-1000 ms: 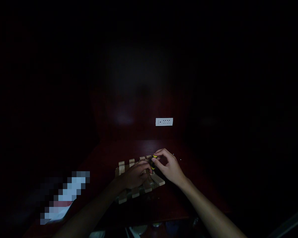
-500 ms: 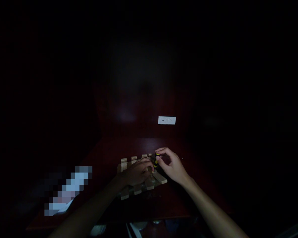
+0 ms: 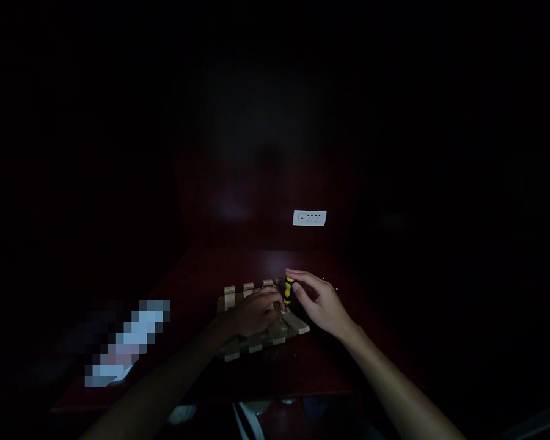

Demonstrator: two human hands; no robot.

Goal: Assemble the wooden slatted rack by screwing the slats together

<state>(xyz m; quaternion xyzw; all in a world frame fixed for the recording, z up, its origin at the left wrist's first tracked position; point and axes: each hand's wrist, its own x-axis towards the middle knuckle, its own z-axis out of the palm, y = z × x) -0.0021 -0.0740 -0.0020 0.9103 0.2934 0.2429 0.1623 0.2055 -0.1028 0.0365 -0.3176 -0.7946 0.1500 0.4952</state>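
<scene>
A short screwdriver [image 3: 288,290] with a yellow and black handle stands nearly upright. My right hand [image 3: 323,304] has its fingertips over the handle's top and the thumb against its side. Under the screwdriver's lower end lies a slatted wooden piece [image 3: 230,297], with several pale slats across a darker base. One slat [image 3: 296,322] at its right end sits at an angle. My left hand [image 3: 255,313] lies across the slats, its bent fingers gripping the piece close to the screwdriver's lower end. Shadow hides the exact contact there.
The wooden piece lies on a dark red table [image 3: 266,260]. A white socket plate [image 3: 309,218] is on the wall behind. At the left, a bright pixelated object [image 3: 132,342] rests on the table. Tiny light bits [image 3: 336,289] lie beyond my right hand. Everything around is very dark.
My right fingers have straightened over the screwdriver's top, and more yellow shows on its handle. My left hand stays on the slats. The whole view has shifted slightly.
</scene>
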